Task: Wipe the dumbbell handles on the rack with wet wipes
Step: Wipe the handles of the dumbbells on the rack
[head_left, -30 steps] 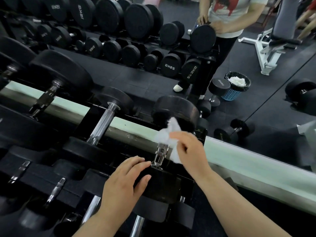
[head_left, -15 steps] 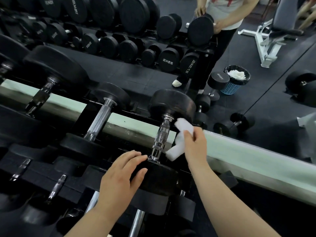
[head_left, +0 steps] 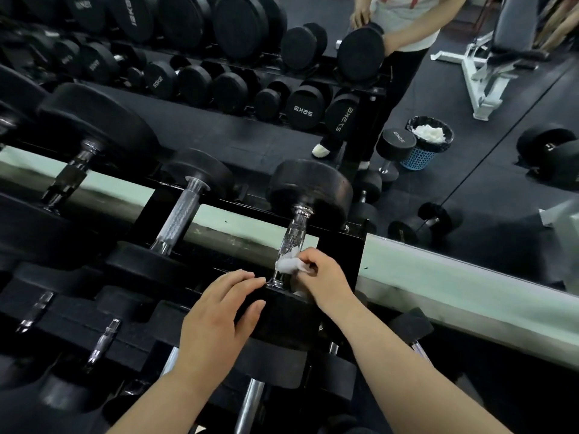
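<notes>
A black dumbbell lies on the rack's top row, its knurled chrome handle [head_left: 294,233] running away from me. My right hand [head_left: 326,277] pinches a white wet wipe [head_left: 289,264] against the near end of that handle. With straight fingers, my left hand [head_left: 219,321] rests flat on the dumbbell's near black head [head_left: 282,317]. The far head [head_left: 310,187] sits against the mirror. The wipe hides the handle's lowest part.
A second dumbbell handle [head_left: 180,220] lies to the left, with more dumbbells beyond and on the lower row [head_left: 103,339]. The mirror [head_left: 470,183] ahead reflects a person, a blue bin [head_left: 427,145] of used wipes, floor dumbbells and a white bench [head_left: 488,67].
My right hand has brought the wipe down from beside the handle's upper part onto its near end. The left hand has stayed on the near head.
</notes>
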